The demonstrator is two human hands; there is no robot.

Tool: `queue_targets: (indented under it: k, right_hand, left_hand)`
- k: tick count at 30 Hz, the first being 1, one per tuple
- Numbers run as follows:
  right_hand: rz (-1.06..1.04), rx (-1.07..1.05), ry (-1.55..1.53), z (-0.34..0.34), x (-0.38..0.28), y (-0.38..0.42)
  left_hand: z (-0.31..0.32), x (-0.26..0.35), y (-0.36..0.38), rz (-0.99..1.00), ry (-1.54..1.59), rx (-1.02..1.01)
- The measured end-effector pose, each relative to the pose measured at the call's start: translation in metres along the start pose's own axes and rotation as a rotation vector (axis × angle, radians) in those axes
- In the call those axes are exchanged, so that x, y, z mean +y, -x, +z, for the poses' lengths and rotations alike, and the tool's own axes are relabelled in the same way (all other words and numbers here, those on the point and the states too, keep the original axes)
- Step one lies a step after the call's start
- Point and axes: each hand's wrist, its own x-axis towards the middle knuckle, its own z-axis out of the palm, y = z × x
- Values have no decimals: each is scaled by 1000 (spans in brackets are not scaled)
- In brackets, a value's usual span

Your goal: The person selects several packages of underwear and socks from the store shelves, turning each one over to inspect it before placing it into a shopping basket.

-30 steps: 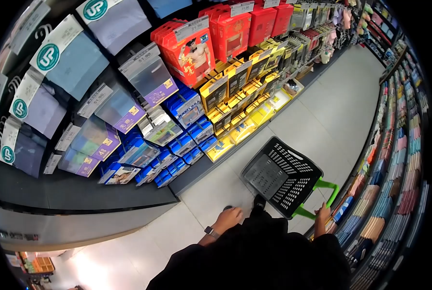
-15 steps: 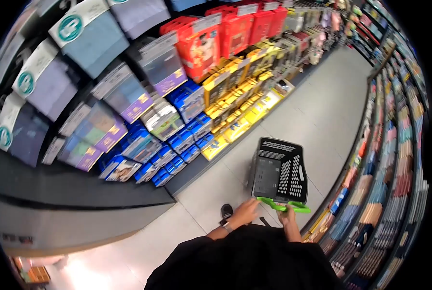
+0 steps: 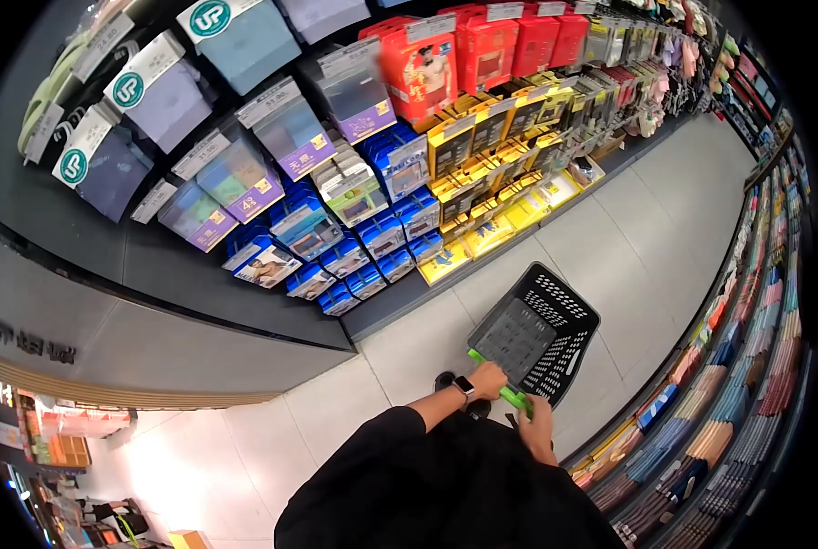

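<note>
Shop aisle, grey tiled floor [image 3: 628, 247]: left hand [image 3: 489, 378] and right hand [image 3: 539, 423] are gripping the green handle [image 3: 509, 394] of a black perforated plastic basket [image 3: 537, 331], lower centre.

Floor [image 3: 628, 247]: pale grey tiles, running as an aisle between two shelf runs. Basket [image 3: 535, 335], black, perforated, appears to stand on the floor mid-aisle, nearer the right edge. Left shelf [image 3: 198, 274]: dark, sloped; carries blue boxes [image 3: 381, 233] at its lower edge, yellow boxes [image 3: 482, 183] beside them, red boxes [image 3: 482, 46] above. Right shelf [image 3: 747, 366]: rows of folded coloured goods, packed close.
</note>
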Motion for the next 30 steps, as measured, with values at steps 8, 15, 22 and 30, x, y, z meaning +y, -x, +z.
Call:
queue_targets:
  k: [8, 15, 22, 30]
  right_hand:
    - [-225, -571, 347, 55, 86, 41]
    - [-295, -631, 317, 46, 78, 35]
    - [-449, -662, 261, 69, 51, 9]
    - [-454, -546, 276, 89, 19, -18]
  left_hand:
    - [27, 44, 87, -175, -23, -117]
    - [19, 62, 104, -292, 17, -82]
    - [-1, 48, 131, -467, 64, -159]
    - [-22, 8, 131, -363, 3, -8]
